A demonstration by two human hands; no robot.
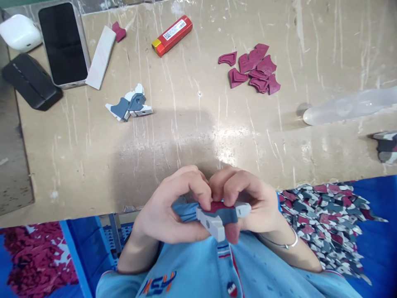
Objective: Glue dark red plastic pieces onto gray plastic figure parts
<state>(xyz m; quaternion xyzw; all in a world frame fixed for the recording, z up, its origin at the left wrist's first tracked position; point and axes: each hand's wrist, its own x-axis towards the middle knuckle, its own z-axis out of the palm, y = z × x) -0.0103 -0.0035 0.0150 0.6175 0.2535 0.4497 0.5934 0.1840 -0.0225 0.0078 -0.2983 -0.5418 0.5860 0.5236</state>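
Note:
Close to my chest, my left hand (180,207) and my right hand (249,198) grip one small plastic part (217,217) between them. It is light grey and dark blue-grey, with a maroon piece on its top under my fingertips. Part of it is hidden by my fingers. Ahead on the table lie several loose maroon pieces (259,66) in a small heap. To the left rests a similar grey-and-white part (130,103) without maroon on it.
At the upper left are a phone (63,43), a white earbud case (20,33), a black case (32,80) and a white strip (101,58). A red lighter (173,35) lies farther back. Blue bins hold maroon pieces (37,260) at left and mixed parts (328,227) at right.

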